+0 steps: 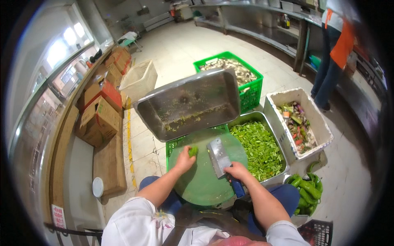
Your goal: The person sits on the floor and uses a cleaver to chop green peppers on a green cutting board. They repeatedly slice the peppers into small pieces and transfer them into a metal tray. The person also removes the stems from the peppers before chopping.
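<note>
My left hand (184, 160) grips a small piece of green pepper (193, 151) over the left part of a round, translucent green cutting board (206, 184). The handle of a Chinese cleaver (219, 156) is in my right hand (237, 171); its broad blade lies over the board's right half, apart from the pepper piece. Right of the board, a rectangular steel pan (287, 169) holds a heap of chopped green peppers (257, 147). Whole green peppers (307, 192) fill a container near my right knee. Beyond the board, a deep steel basin (190, 100) leans tilted towards me, with green scraps inside.
A green plastic crate (251, 95) of pale cut pieces stands behind the basin. At right is a white foam box (314, 123) of vegetable waste. Cardboard boxes (100, 121) and a white crate (140, 80) line the left. A person in an orange apron (341, 46) stands at the right counter.
</note>
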A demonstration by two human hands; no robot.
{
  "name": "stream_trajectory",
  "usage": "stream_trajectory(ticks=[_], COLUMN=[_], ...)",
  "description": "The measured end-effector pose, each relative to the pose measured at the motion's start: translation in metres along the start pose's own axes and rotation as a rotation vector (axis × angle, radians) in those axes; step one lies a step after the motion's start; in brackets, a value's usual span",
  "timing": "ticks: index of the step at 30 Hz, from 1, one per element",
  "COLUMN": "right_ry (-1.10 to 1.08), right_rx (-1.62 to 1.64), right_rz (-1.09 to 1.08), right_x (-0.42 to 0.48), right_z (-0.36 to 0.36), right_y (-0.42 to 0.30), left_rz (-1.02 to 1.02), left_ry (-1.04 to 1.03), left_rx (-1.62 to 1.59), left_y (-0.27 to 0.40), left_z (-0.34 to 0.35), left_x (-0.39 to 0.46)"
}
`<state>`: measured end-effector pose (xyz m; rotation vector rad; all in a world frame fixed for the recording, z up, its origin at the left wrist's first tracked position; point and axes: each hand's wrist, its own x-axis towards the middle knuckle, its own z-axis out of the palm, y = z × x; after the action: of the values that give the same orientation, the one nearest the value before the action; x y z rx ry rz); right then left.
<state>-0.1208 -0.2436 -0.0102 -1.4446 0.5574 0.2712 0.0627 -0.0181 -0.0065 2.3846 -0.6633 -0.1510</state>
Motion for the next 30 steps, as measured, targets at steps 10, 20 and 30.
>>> stream_trajectory(ticks=[10,20,30], right_ry=[0.323,0.445,0.421], right_rx=[-0.556,-0.951,-0.949], right_rz=[-0.152,-0.115,-0.13], right_x=[-0.021,-0.086,-0.114], right_z=[0.016,0.033,0.051], right_y=[0.003,-0.004,0.013], left_rz=[0.422,0.205,0.396], left_ry=[0.078,-0.067,-0.07], left_rx=[0.112,0.091,-0.063], left_y=[-0.002,0.041,-0.02], left_z=[-0.001,-0.016,0.026], left_x=[0.0,-0.044,-0.08])
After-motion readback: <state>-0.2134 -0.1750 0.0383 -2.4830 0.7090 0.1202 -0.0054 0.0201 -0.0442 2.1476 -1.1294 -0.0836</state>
